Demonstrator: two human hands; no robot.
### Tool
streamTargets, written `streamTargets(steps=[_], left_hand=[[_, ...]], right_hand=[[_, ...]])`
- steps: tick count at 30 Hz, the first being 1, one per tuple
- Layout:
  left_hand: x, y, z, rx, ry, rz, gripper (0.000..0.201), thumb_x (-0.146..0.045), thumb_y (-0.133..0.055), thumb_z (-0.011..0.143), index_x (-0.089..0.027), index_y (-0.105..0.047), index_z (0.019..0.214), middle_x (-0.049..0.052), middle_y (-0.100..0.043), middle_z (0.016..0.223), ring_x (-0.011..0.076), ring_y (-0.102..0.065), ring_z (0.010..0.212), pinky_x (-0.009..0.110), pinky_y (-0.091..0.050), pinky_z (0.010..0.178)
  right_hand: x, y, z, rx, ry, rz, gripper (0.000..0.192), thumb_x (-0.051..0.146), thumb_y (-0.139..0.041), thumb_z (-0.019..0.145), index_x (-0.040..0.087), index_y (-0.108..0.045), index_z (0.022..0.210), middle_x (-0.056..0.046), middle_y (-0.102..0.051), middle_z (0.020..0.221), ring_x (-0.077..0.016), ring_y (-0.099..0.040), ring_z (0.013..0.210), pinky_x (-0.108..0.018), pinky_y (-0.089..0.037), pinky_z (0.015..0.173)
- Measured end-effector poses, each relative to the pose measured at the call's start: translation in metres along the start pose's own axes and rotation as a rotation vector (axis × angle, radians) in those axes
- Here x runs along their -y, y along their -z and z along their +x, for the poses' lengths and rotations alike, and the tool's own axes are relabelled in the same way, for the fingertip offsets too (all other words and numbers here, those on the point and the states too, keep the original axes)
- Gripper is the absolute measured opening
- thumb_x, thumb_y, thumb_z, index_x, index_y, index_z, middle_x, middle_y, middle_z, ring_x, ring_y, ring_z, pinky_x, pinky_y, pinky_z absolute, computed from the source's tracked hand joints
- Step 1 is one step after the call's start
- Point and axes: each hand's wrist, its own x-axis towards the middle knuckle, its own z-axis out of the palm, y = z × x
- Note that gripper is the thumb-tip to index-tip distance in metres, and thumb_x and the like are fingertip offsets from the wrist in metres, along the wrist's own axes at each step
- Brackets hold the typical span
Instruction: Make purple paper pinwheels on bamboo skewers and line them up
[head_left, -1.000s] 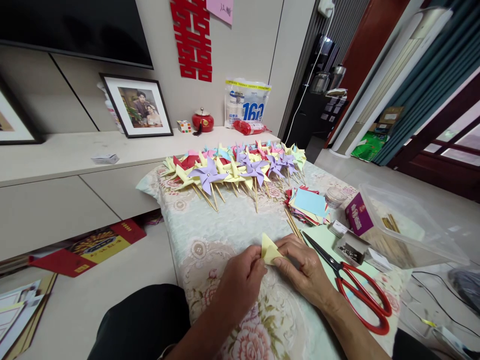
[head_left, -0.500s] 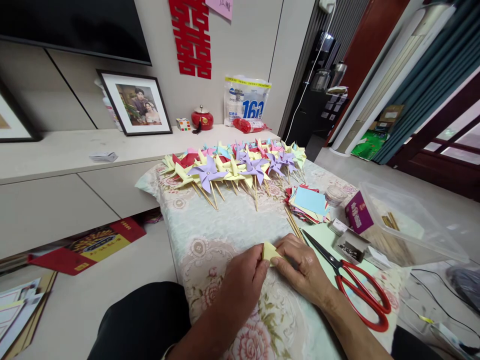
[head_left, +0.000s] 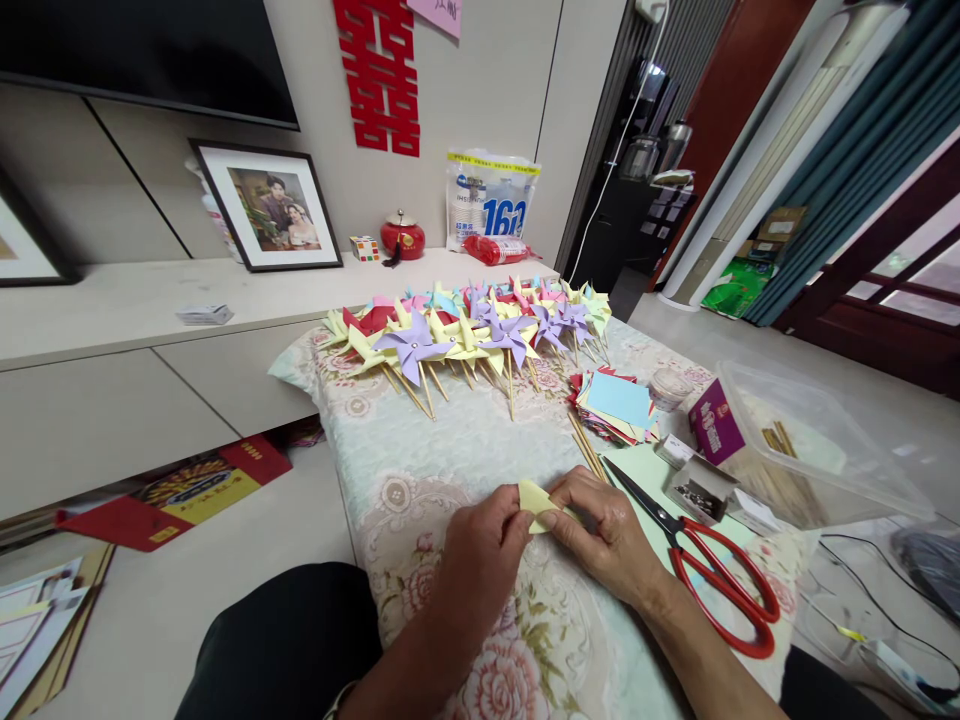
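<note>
Between my two hands is a small piece of pale yellow paper, partly folded or curled, held above the flowered tablecloth. My left hand pinches its left side between thumb and fingers. On the other side my right hand is closed on the paper, thumb in front. Fingers cover much of the sheet. Just right of my right hand lie large scissors with red handles, blades slightly apart. Beyond the hands, many-coloured paper pinwheels on wooden sticks lie across the far end of the table.
A stack of coloured paper and thin wooden sticks lie ahead of my right hand. Further right are a small box of metal fasteners and a clear plastic bin. A white cabinet with a framed photo stands behind.
The yellow paper shows a little more of its surface between my hands, and my left hand has shifted slightly left. The scissors and pinwheels stay in place.
</note>
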Motion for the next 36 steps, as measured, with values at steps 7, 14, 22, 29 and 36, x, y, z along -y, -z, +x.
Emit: streamTargets(steps=[7,14,22,29,36], left_hand=[[0.002,-0.002,0.006,0.005,0.192,-0.321,0.017,-0.032,-0.058,0.081,-0.020,-0.065,0.089,0.001,-0.073,0.072,0.0206,-0.072,0.070,0.024,-0.049,0.055],[0.008,-0.002,0.009,0.040,0.229,-0.409,0.014,-0.030,-0.063,0.078,-0.018,-0.065,0.086,0.001,-0.073,0.069,0.0166,-0.068,0.063,0.022,-0.047,0.053],[0.006,0.002,0.017,-0.059,0.220,-0.523,0.023,-0.025,-0.069,0.067,-0.016,-0.064,0.087,-0.004,-0.064,0.061,0.0110,-0.059,0.051,0.021,-0.047,0.048],[0.008,0.000,0.018,-0.045,0.204,-0.324,0.026,-0.026,-0.063,0.072,-0.018,-0.060,0.096,-0.006,-0.059,0.063,0.0135,-0.058,0.053,0.025,-0.046,0.051],[0.002,0.002,0.017,-0.084,-0.003,0.533,0.028,-0.015,-0.056,0.082,-0.019,-0.065,0.108,0.003,-0.068,0.076,0.0252,-0.061,0.086,0.036,-0.042,0.077]], right_hand=[[-0.004,-0.003,-0.002,-0.116,-0.280,0.319,0.021,0.032,-0.066,0.089,0.021,-0.062,0.107,0.000,-0.063,0.080,-0.0157,-0.058,0.071,-0.029,-0.046,0.068],[-0.010,-0.006,-0.002,-0.121,-0.354,0.448,0.028,0.033,-0.069,0.085,0.020,-0.063,0.109,0.001,-0.062,0.075,-0.0152,-0.057,0.069,-0.029,-0.045,0.067],[-0.010,-0.005,0.000,-0.075,-0.380,0.491,0.031,0.036,-0.069,0.085,0.018,-0.064,0.111,0.002,-0.060,0.073,-0.0131,-0.054,0.065,-0.027,-0.042,0.061],[-0.008,-0.005,0.000,-0.017,-0.426,0.320,0.036,0.034,-0.067,0.083,0.018,-0.063,0.115,0.005,-0.055,0.066,-0.0126,-0.050,0.057,-0.025,-0.039,0.054],[-0.008,-0.009,0.001,0.000,-0.262,-0.107,0.029,0.024,-0.059,0.087,0.017,-0.066,0.114,-0.001,-0.066,0.075,-0.0164,-0.059,0.065,-0.028,-0.046,0.061]])
